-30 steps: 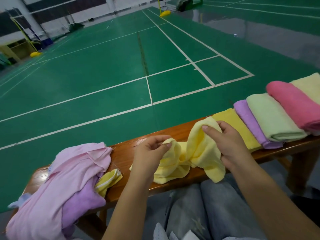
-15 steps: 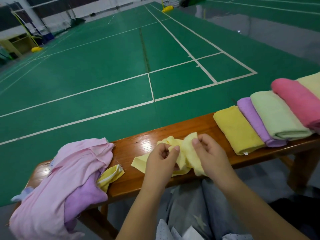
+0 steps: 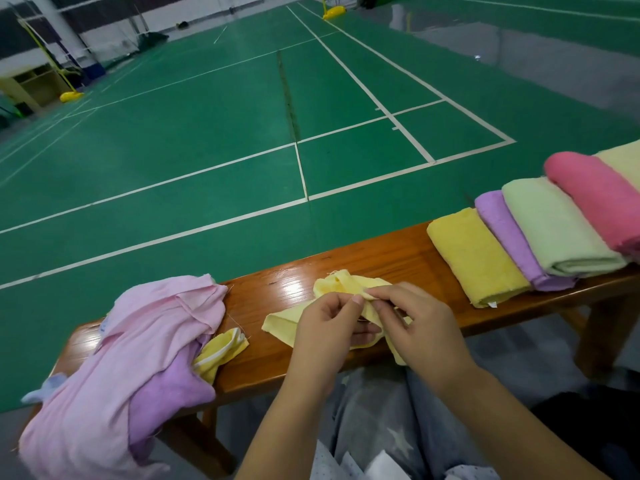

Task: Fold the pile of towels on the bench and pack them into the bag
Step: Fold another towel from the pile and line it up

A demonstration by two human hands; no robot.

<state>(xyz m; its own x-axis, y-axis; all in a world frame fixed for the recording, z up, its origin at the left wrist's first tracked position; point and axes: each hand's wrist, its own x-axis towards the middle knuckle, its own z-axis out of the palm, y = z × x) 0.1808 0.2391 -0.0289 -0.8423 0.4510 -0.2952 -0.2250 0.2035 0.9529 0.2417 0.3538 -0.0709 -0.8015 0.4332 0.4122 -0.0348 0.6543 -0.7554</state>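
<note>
On the bench (image 3: 388, 258) before me, the unfolded pile (image 3: 131, 358) lies at my left. The loose towel (image 3: 332, 289) sits at the centre, under my left hand (image 3: 325, 327) and right hand (image 3: 415, 323). The row of folded towels (image 3: 540, 230) lies at my right, each overlapping the next.

An indoor badminton hall: green court floor (image 3: 207, 133) with white lines, yellow net-post bases (image 3: 71, 96).

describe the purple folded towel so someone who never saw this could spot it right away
Start at the wooden bench and go to the row of folded towels at its right end. The purple towel lies second from the left, between a yellow towel and a pale green towel, which partly overlaps it. It shows as the narrowest strip in the row.
</note>
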